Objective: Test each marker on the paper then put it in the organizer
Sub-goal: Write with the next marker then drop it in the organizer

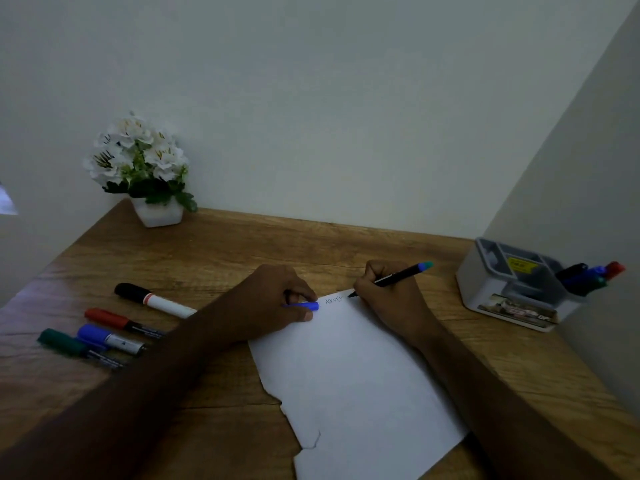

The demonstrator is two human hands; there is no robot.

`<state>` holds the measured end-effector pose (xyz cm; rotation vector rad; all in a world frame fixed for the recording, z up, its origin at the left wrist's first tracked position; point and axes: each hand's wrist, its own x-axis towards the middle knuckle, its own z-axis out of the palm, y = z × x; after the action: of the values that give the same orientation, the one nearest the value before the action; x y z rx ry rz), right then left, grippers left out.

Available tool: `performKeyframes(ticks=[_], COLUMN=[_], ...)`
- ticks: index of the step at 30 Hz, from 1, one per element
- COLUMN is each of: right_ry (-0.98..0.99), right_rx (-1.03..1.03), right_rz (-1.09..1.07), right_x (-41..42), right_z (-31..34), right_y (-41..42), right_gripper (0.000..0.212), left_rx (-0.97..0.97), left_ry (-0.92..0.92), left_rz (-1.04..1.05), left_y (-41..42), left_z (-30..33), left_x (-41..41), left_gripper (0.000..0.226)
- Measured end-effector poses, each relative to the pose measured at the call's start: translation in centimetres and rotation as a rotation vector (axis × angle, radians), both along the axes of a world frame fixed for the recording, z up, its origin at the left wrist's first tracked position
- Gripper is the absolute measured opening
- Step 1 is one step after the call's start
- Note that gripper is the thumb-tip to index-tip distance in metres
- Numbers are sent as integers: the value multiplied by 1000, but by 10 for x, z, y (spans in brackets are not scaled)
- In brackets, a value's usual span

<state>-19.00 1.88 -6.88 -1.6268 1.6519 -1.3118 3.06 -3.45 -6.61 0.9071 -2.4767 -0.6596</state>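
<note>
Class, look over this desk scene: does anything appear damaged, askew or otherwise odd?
The white sheet of paper is damaged: its left edge is ragged and torn near the bottom, with a small rip. It also lies askew on the wooden desk. The grey plastic organizer sits tilted against the right wall, its markers leaning out.

Handwritten "ABVCF" on the paper (pixel 353 375)

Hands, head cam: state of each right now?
Left hand: pinches a blue cap, resting on the paper.
Right hand: grips a thin black pen, tip on the paper.
</note>
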Motion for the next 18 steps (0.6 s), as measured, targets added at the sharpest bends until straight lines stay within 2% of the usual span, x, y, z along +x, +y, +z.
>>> performKeyframes(ticks=[12,18], right_ry=[12,20], right_rx=[-12,-4], right_rz=[-26,-16], right_x=[1,1], right_z=[2,-1], right_y=[0,-2], right_gripper=[41,40], left_rx=[4,7], left_ry=[12,15], left_rz=[-3,12], left_y=[0,-1], left_z=[0,-3], left_x=[1,1], left_gripper=[32,32])
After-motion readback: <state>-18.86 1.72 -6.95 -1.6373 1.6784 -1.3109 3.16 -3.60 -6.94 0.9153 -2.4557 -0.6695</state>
